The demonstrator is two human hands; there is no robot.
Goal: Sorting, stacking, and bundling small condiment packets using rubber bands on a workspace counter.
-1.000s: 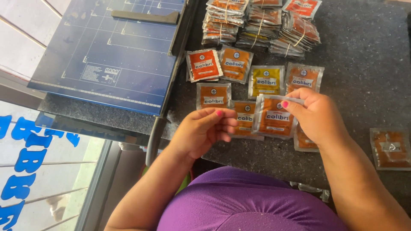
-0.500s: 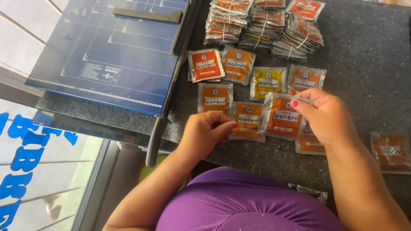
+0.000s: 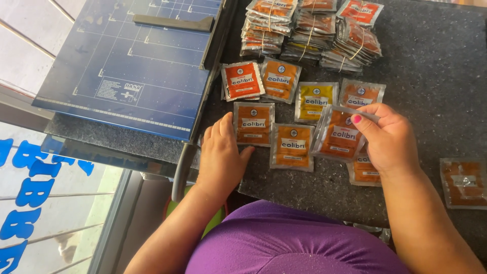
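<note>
Several small clear sachets of orange and yellow powder lie in two rows on a dark stone counter (image 3: pixel 436 76). My right hand (image 3: pixel 388 137) pinches the top corner of an orange sachet (image 3: pixel 339 134), held tilted just above the front row. My left hand (image 3: pixel 220 155) rests flat with fingers apart at the counter's left edge, its fingertips touching the left side of another orange sachet (image 3: pixel 253 123). Between the two lies a third orange sachet (image 3: pixel 292 146). A yellow sachet (image 3: pixel 315 100) sits in the back row.
Bundles of sachets tied with rubber bands (image 3: pixel 312 28) are stacked at the back. A blue paper cutter board (image 3: pixel 132 66) with a black handle (image 3: pixel 182 170) lies to the left. One sachet (image 3: pixel 464 182) lies apart at the far right. A glass pane (image 3: pixel 45 213) is below left.
My left hand has moved from mid-air near my right hand down to the left and laid flat beside the leftmost front sachet. My right hand keeps hold of its sachet.
</note>
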